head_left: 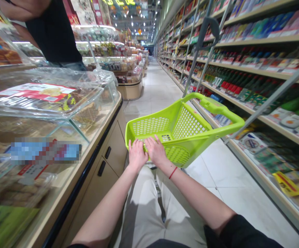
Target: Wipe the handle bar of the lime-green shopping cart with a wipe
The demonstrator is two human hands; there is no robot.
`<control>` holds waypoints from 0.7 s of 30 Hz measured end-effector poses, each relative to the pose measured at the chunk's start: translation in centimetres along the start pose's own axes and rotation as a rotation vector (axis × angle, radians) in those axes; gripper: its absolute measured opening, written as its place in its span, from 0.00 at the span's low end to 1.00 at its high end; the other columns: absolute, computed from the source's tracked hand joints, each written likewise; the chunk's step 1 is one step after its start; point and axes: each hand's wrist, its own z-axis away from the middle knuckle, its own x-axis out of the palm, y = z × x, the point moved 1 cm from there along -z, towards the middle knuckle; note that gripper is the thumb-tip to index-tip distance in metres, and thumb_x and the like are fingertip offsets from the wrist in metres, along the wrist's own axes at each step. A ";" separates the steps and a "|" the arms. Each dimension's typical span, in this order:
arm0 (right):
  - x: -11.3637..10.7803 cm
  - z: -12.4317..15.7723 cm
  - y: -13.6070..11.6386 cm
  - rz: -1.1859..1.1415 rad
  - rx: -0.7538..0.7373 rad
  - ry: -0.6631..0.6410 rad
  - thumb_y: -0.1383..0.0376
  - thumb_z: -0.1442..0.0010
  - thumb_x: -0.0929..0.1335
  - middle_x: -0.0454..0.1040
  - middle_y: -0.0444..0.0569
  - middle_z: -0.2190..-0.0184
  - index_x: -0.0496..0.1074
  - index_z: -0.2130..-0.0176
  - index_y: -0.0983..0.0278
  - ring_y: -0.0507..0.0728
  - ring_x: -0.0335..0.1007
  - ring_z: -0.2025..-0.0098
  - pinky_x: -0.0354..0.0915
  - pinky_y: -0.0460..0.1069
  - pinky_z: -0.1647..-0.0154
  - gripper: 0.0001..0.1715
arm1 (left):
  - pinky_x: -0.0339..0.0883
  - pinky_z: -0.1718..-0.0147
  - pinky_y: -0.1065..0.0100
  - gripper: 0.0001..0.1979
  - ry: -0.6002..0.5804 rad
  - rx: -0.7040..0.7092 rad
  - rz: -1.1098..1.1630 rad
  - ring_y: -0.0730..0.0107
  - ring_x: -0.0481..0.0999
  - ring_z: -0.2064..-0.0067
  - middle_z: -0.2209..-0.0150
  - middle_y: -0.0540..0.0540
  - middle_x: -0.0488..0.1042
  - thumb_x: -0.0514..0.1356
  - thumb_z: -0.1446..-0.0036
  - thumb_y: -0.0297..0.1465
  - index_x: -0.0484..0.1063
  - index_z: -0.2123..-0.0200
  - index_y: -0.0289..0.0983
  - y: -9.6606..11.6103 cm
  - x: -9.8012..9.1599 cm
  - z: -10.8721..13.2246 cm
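Note:
A bright green plastic shopping basket [175, 129], with slotted walls and a raised handle on its right, stands in front of my legs at a slant to the aisle. My left hand [137, 153] grips its near rim by the left corner, fingers hooked over the edge. Close beside it on the same rim, my right hand [155, 150] also has its fingers bent over the edge. A red string circles the right wrist. What the thumbs press against is partly hidden. The basket's underside is mostly out of sight.
On the left, a wooden counter [113, 119] carries clear plastic food boxes [48, 93]. Behind it stands a person in a dark top [56, 32]. Shelves of bottles and packets [255, 72] line the right, with a metal ladder rail [276, 93] in front. A tiled aisle [154, 79] runs ahead.

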 end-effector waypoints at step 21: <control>0.6 2.2 1.4 0.055 0.158 0.143 0.73 0.34 0.57 0.71 0.66 0.43 0.64 0.38 0.76 0.65 0.63 0.37 0.52 0.62 0.31 0.27 | 0.39 0.30 0.46 0.30 -0.009 0.034 0.037 0.49 0.62 0.35 0.41 0.38 0.70 0.57 0.47 0.34 0.64 0.40 0.36 0.5 -0.2 0.6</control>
